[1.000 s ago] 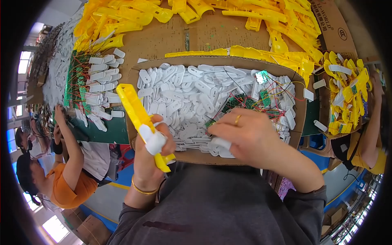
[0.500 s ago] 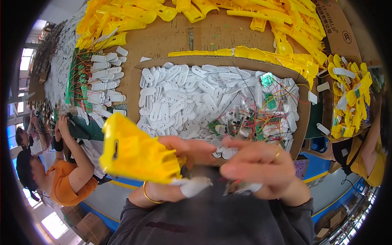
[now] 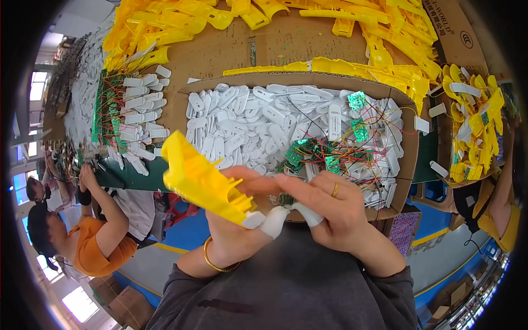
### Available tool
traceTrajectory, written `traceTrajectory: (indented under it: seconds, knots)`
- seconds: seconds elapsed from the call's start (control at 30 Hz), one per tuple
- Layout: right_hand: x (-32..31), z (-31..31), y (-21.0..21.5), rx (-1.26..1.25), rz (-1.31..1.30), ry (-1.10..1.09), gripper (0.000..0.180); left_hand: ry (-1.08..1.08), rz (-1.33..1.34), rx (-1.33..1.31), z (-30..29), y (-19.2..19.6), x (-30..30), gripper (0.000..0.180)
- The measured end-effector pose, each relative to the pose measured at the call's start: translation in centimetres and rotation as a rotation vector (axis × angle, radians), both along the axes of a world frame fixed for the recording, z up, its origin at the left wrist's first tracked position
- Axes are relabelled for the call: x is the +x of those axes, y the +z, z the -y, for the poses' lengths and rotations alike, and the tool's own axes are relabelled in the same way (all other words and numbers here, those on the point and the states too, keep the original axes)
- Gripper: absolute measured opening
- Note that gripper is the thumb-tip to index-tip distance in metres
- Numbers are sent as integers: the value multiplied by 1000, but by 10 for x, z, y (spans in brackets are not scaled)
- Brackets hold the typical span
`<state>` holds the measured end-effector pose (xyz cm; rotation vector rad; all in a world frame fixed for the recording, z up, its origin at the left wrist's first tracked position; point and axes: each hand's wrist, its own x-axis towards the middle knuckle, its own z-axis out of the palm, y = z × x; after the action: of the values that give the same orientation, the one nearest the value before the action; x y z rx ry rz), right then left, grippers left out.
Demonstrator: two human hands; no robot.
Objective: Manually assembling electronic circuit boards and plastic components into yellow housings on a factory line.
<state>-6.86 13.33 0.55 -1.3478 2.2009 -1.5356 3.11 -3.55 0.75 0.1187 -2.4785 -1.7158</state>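
My left hand (image 3: 234,234) is closed around a yellow plastic shell (image 3: 201,179), which tilts up to the left and shows ribs along its inner side. A small white plastic piece (image 3: 253,220) sits at the shell's lower end, beside my left thumb. My right hand (image 3: 338,212) is closed in a pinch on a small dark green circuit board (image 3: 285,199), partly hidden by fingers of both hands. The tips of my two hands meet around this board. White covers wrap both thumbs.
A cardboard box (image 3: 408,157) before me holds many white plastic covers (image 3: 236,129) and wired green circuit boards (image 3: 297,154). Yellow shells (image 3: 181,22) pile up behind it. More wired boards (image 3: 102,110) lie left. A co-worker in orange (image 3: 104,239) sits left, another person in yellow (image 3: 495,220) right.
My right hand has moved left and up, so both hands now meet. The yellow shell has shifted right and tilted more steeply. The small circuit board now lies between my fingertips.
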Motion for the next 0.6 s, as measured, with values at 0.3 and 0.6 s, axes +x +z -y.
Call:
traceTrajectory:
  seconds: [0.3, 0.6]
  knots:
    - [10, 12, 4, -5, 132, -120, 51, 292, -86, 488, -10, -4, -8, 56]
    - [1, 6, 11, -128, -38, -103, 40, 148, 166, 1277, 0, -7, -14, 49]
